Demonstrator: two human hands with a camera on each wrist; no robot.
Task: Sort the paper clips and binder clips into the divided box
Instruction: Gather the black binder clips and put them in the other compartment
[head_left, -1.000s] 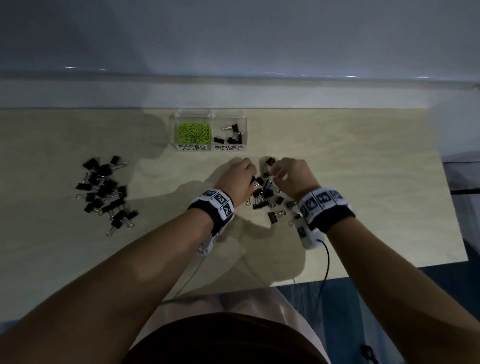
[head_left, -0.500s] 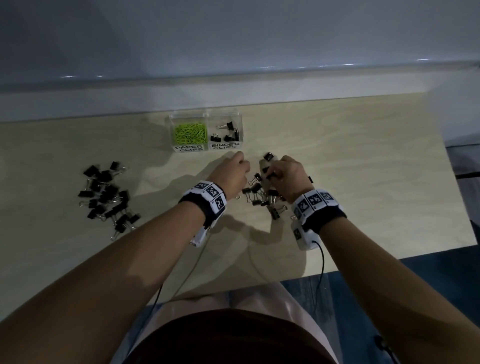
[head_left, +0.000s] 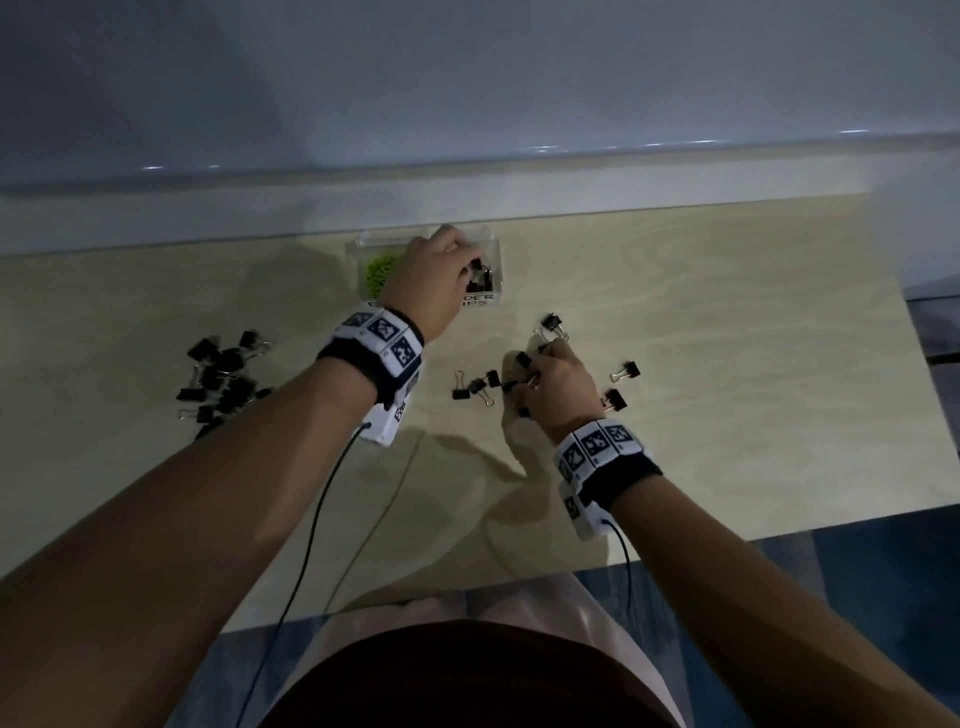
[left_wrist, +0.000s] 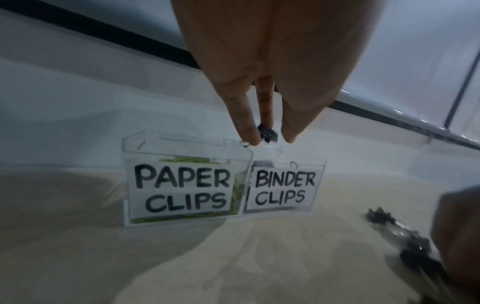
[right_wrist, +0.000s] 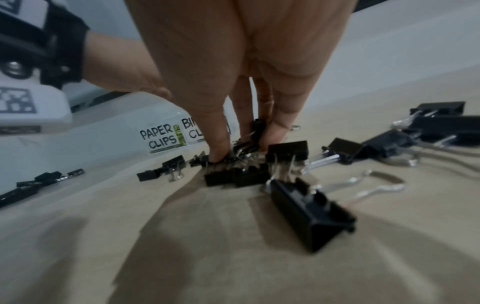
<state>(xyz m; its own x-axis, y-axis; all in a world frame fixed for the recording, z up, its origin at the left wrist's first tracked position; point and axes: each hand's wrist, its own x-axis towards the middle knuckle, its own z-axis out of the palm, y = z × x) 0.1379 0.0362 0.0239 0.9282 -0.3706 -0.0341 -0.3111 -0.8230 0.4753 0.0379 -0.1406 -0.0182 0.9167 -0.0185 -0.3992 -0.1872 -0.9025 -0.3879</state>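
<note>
Left hand (head_left: 434, 275) now over box (head_left: 493, 249) (clip-laden)

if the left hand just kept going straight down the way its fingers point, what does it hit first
Probably the binder clips already lying in the BINDER CLIPS compartment of the divided box. The left hand pinches a binder clip over it; depth is unclear.

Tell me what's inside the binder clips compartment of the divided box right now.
Black binder clips lie in the right compartment of the divided box. The left hand hangs over it, pinching another clip, and hides part of the inside, so no count is possible.
</note>
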